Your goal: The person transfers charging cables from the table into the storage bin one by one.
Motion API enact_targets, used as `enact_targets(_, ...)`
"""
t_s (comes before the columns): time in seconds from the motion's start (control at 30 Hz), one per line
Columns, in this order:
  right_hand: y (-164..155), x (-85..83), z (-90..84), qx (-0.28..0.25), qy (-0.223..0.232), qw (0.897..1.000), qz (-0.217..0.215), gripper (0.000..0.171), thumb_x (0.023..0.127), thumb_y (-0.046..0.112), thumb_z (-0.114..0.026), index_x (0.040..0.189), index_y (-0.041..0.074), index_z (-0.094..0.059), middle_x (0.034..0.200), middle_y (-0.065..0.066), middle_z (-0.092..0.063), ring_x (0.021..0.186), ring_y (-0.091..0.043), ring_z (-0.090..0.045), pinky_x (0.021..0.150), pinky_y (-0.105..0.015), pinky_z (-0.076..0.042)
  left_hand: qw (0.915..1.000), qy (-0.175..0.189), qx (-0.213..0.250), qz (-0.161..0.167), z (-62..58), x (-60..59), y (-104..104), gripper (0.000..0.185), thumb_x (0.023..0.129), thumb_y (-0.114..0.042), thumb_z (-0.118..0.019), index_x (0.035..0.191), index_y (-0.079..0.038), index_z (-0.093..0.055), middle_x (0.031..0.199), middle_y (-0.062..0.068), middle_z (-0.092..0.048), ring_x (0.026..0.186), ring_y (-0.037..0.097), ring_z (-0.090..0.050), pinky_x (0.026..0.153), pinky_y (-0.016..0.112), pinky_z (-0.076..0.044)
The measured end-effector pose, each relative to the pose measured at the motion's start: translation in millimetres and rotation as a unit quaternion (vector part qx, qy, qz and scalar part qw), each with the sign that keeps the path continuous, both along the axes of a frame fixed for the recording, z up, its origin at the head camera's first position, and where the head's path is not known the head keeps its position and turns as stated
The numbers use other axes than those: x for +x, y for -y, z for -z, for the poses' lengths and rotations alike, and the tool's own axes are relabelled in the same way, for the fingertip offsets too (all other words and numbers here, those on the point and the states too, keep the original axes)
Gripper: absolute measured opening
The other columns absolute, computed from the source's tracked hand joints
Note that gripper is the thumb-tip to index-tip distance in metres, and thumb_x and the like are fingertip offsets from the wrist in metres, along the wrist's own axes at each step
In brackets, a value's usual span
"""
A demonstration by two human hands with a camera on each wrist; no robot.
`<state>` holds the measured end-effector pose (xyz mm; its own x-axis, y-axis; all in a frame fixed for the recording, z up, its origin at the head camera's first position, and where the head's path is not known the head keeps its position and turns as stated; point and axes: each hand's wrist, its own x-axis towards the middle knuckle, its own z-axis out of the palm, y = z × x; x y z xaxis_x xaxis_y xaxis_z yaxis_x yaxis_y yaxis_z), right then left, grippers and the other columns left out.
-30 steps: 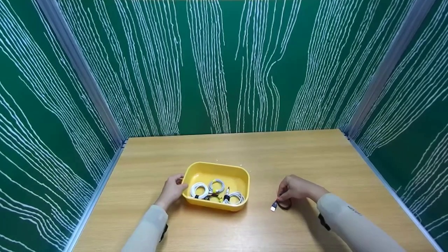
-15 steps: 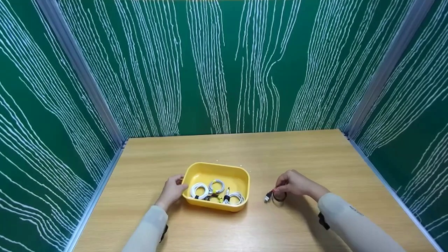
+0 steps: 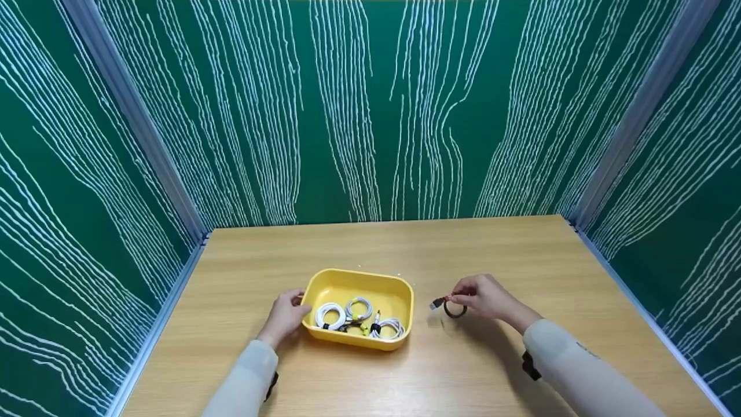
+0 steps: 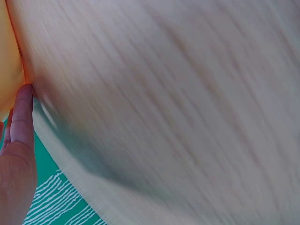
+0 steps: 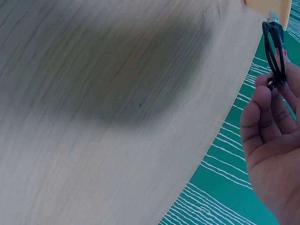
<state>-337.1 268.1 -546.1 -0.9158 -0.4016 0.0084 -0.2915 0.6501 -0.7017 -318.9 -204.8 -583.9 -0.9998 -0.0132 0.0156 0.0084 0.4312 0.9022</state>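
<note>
My right hand pinches a small coiled dark USB cable by a red part near its plug, holding it above the table right of the yellow bin. Its metal plug points left toward the bin. The right wrist view shows the black loop of the cable at the fingertips. With its thumb at the rim, my left hand grips the bin's left end. Inside the bin, along the front side, lie a white coiled cable, a grey coil with a yellow tie and another pale coil with a black strap.
The wooden table ends at green walls with white wavy lines, at the back and both sides. Grey metal posts stand in the corners. Tiny white specks lie on the table behind the bin.
My right hand has lifted the USB cable and brought it left and away from me, nearer the bin. The left hand and the bin have stayed in place.
</note>
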Motion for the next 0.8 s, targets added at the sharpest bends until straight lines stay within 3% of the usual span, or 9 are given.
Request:
enact_targets(0.23,8.1,-0.8,-1.3,-0.011,-0.015,1.0,0.008,0.015,0.102,0.018,-0.076,0.101,0.004,-0.08,0.085,-0.003,-0.07,0.073,-0.014,-0.056,0.06,-0.022,-0.047,0.9999,-0.014,-0.005,0.005,2.3,1.0,1.5,0.039,0.088,0.007,-0.064,0.127,0.011,-0.072,0.108,0.025,-0.078,0.099,0.026,-0.073,0.082,0.031,-0.061)
enact_targets(0.6,32.2,-2.5,-12.4,-0.015,0.007,0.998,0.054,0.012,0.101,0.021,-0.078,0.105,0.011,-0.082,0.093,-0.003,-0.075,0.084,-0.02,-0.06,0.071,-0.026,-0.052,1.0,0.003,-0.007,0.005,1.1,-0.2,1.9,0.041,0.091,0.005,-0.063,0.131,0.009,-0.07,0.114,0.024,-0.077,0.104,0.027,-0.072,0.087,0.033,-0.062)
enact_targets(0.8,46.7,-4.1,-18.6,-0.029,0.0,0.998,0.048,0.01,0.1,0.02,-0.079,0.104,0.011,-0.082,0.098,-0.012,-0.078,0.084,-0.019,-0.061,0.073,-0.025,-0.053,1.0,0.004,-0.003,0.005,-0.7,0.0,1.0,0.04,0.092,0.005,-0.064,0.131,0.009,-0.07,0.115,0.025,-0.077,0.104,0.027,-0.073,0.087,0.032,-0.062)
